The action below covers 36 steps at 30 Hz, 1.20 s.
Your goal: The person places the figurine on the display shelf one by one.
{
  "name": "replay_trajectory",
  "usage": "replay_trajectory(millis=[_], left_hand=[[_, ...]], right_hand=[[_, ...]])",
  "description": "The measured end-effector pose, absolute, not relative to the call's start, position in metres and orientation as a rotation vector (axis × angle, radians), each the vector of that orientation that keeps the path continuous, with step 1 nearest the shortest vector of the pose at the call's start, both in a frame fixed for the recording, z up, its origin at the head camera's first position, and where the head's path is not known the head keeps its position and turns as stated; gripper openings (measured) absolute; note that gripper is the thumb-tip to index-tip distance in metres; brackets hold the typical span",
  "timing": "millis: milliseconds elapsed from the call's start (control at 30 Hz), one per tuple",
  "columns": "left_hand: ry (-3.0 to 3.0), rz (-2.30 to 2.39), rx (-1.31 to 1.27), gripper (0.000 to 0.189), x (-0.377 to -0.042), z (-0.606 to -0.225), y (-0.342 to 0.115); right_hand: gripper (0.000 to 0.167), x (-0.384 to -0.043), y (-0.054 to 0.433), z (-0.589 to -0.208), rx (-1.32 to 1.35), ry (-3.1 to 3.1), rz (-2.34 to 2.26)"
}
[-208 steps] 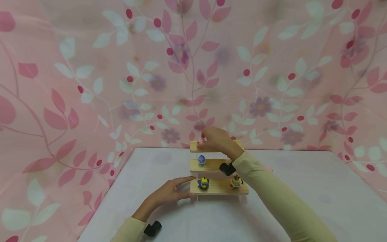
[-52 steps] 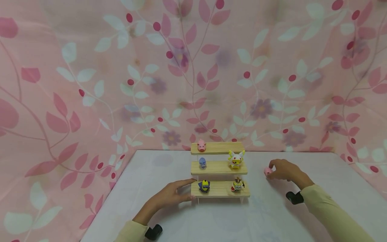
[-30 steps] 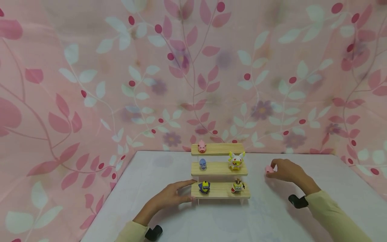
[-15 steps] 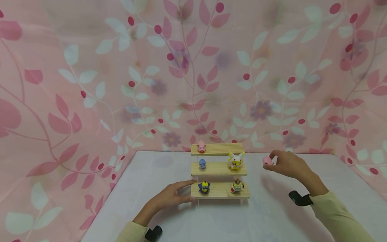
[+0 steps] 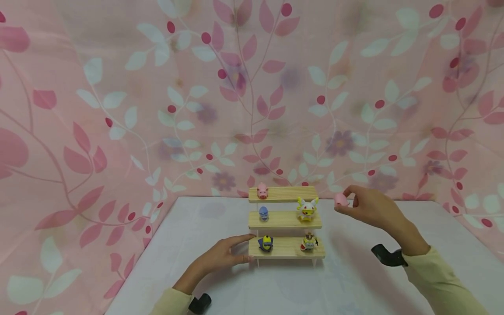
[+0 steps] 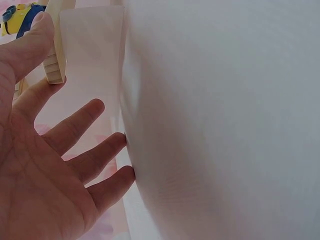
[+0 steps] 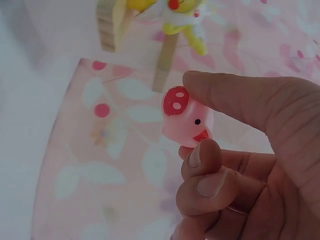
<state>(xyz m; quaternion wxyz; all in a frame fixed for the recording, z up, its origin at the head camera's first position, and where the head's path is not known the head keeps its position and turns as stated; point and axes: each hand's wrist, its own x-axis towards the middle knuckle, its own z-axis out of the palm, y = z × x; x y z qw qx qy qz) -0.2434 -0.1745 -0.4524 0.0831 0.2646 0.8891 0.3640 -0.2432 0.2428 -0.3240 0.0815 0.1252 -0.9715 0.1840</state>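
Note:
A small pink pig figurine [image 7: 185,117] with a red snout is pinched between the thumb and fingers of my right hand [image 5: 374,210], in the air right of a three-tier wooden display stand [image 5: 283,249]. My left hand [image 5: 218,253] touches the left end of its lowest board with thumb and index finger; the other fingers [image 6: 75,127] are spread and nearly straight. Another pink pig figurine [image 5: 262,191] stands at the left of the top board. On the middle board are a blue figurine [image 5: 264,213] and a white-and-yellow eared figurine [image 5: 307,210].
The lowest board carries a yellow-and-blue figurine [image 5: 266,243] at left and a crowned yellow figurine [image 5: 309,242] at right. Clear supports hold the boards above a white-covered table [image 5: 157,245]. A pink floral cloth [image 5: 252,109] hangs behind. Black wrist cameras [image 5: 387,255] sit on both wrists.
Earlier my right hand was at the top board's pig, then reached the second pig on the table at right. It has lifted that pig up and leftward. The left hand keeps its place.

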Motion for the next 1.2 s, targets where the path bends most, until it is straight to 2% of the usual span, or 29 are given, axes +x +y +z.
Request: replay_trajectory(millis=[500,633,1200], left_hand=[[2.65,1.102,0.78,0.064,-0.243,-0.453,-0.174],[2.652,1.093,0.763,0.064,-0.244,-0.453,-0.174],[2.63,1.106,0.751,0.065,-0.246,-0.455,-0.174]], right_hand=[[0.061,-0.234,0.218,-0.294,0.373,-2.85,0.537],[0.057,-0.237,0.209,-0.288,0.407,-2.838,0.526],[0.042,-0.279,0.178,-0.284,0.546,-2.913,0.508]])
